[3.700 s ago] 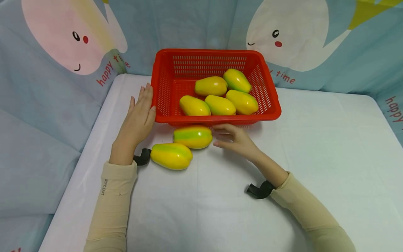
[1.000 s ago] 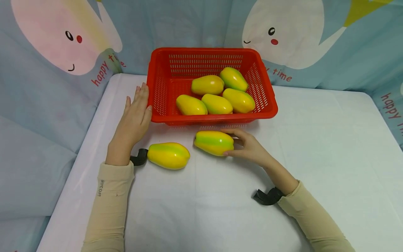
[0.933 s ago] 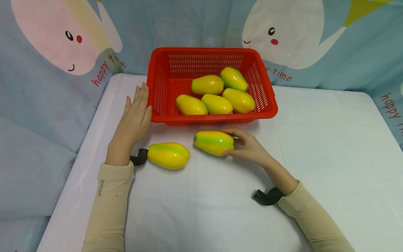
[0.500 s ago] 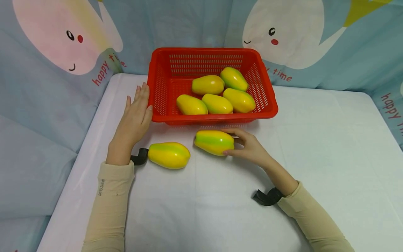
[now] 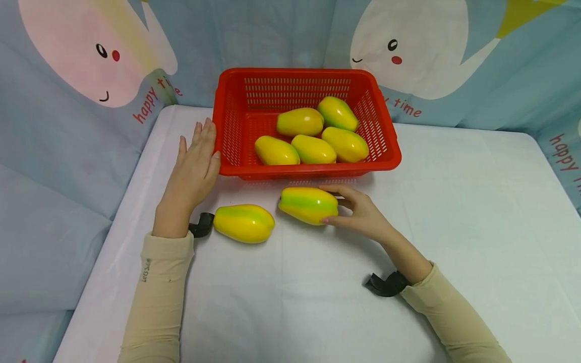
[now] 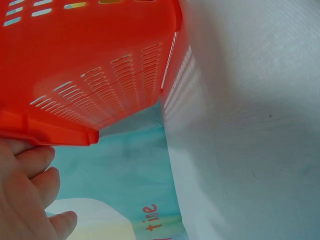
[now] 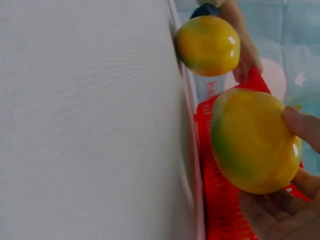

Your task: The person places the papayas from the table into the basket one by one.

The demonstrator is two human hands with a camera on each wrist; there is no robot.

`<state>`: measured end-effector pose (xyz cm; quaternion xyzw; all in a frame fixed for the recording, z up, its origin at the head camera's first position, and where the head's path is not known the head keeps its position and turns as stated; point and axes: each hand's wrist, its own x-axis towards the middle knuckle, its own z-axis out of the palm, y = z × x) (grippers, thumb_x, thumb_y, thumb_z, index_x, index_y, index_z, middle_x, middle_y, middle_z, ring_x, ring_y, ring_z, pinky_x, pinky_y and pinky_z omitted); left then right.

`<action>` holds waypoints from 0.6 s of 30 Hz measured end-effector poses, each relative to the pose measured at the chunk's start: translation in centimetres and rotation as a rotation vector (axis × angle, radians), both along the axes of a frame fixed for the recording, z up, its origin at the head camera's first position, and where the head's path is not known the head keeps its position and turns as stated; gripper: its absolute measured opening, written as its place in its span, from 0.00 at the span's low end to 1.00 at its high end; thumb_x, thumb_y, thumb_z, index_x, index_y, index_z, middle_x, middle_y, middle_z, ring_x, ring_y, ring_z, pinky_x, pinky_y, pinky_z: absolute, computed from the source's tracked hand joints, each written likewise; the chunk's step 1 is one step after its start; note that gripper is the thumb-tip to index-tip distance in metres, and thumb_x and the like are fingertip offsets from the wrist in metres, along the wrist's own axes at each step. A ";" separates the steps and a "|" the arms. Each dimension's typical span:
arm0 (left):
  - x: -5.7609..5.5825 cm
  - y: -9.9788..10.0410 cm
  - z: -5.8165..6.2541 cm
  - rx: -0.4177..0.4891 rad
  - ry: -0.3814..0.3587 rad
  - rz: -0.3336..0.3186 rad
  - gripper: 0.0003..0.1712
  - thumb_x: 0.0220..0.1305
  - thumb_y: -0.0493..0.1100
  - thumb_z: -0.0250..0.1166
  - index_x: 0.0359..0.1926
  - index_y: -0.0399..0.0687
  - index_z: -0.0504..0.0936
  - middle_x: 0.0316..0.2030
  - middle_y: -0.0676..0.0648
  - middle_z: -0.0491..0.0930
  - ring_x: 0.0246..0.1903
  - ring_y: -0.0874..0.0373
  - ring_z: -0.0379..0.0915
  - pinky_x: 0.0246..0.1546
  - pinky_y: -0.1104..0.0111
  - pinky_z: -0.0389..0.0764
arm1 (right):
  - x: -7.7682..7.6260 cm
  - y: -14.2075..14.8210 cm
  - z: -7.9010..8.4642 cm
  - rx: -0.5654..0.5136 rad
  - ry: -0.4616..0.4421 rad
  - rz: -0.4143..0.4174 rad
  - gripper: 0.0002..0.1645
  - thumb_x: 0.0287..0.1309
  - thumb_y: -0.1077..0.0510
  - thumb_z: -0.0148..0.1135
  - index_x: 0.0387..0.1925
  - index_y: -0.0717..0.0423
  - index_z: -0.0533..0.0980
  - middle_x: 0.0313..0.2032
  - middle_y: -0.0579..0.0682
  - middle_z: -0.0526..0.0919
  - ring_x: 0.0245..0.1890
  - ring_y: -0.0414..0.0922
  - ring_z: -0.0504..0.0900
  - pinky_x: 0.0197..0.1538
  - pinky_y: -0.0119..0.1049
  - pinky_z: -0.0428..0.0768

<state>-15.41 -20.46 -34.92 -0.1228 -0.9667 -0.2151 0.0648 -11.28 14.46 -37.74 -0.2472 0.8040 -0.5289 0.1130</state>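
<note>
My right hand (image 5: pixel 356 209) grips a yellow-green papaya (image 5: pixel 307 205) by its right end, thumb on the near side and fingers on the far side. In the right wrist view this papaya (image 7: pixel 255 142) appears slightly clear of the white cloth. A second papaya (image 5: pixel 244 223) lies on the cloth to its left. My left hand (image 5: pixel 190 166) rests with straight fingers against the left side of a red plastic basket (image 5: pixel 299 171). The left wrist view shows those fingers (image 6: pixel 42 182) at the basket's rim. Several more papayas (image 5: pixel 313 149) lie inside the basket.
A white cloth (image 5: pixel 281 297) covers the table. Behind the basket hangs a blue curtain (image 5: pixel 277 35) with whale prints. Black curved pieces stick out at the left wrist (image 5: pixel 202 225) and the right wrist (image 5: pixel 386 284).
Since the oldest frame, my right hand has taken hold of the papaya in front of the basket and shifted it right, away from the other one. Over the last second almost nothing has moved.
</note>
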 end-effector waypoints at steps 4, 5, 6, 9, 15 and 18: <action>0.1 0.0 0.0 0.008 0.004 0.002 0.35 0.71 0.49 0.39 0.74 0.44 0.41 0.73 0.47 0.40 0.72 0.54 0.30 0.68 0.50 0.32 | 0.2 -0.1 0.5 -0.001 0.015 0.005 0.37 0.45 0.66 0.72 0.60 0.61 0.70 0.56 0.53 0.75 0.56 0.45 0.72 0.59 0.38 0.72; 0.1 0.0 0.0 0.011 0.005 0.000 0.35 0.71 0.49 0.40 0.74 0.44 0.41 0.73 0.47 0.40 0.72 0.54 0.30 0.68 0.50 0.31 | 0.3 -0.1 0.6 -0.004 0.021 0.007 0.37 0.45 0.66 0.72 0.60 0.61 0.70 0.56 0.53 0.75 0.56 0.45 0.72 0.59 0.38 0.72; 0.1 0.0 0.0 0.014 0.007 -0.001 0.35 0.71 0.48 0.40 0.74 0.44 0.41 0.73 0.47 0.40 0.72 0.54 0.30 0.68 0.50 0.32 | 0.3 -0.1 0.7 -0.009 0.028 0.010 0.37 0.45 0.66 0.72 0.60 0.62 0.70 0.56 0.53 0.75 0.56 0.45 0.72 0.59 0.38 0.72; 0.1 0.1 0.0 0.018 0.009 -0.003 0.35 0.71 0.48 0.40 0.74 0.43 0.42 0.73 0.46 0.41 0.72 0.54 0.30 0.68 0.50 0.32 | 0.4 -0.2 1.0 -0.030 0.046 0.019 0.37 0.45 0.68 0.72 0.60 0.62 0.70 0.56 0.53 0.75 0.56 0.45 0.71 0.59 0.38 0.71; 0.1 0.0 0.0 0.016 0.005 0.001 0.35 0.71 0.48 0.40 0.74 0.44 0.41 0.73 0.47 0.40 0.72 0.54 0.30 0.68 0.49 0.33 | 0.5 -0.6 1.7 -0.073 0.078 0.054 0.38 0.44 0.69 0.71 0.61 0.63 0.69 0.57 0.53 0.73 0.57 0.45 0.71 0.60 0.38 0.71; 0.1 0.0 0.0 0.018 0.002 0.001 0.35 0.71 0.48 0.39 0.74 0.44 0.41 0.73 0.47 0.40 0.72 0.54 0.30 0.68 0.50 0.32 | 0.5 -0.9 2.2 -0.082 0.092 0.071 0.38 0.45 0.68 0.71 0.61 0.63 0.69 0.58 0.53 0.73 0.57 0.45 0.71 0.60 0.37 0.70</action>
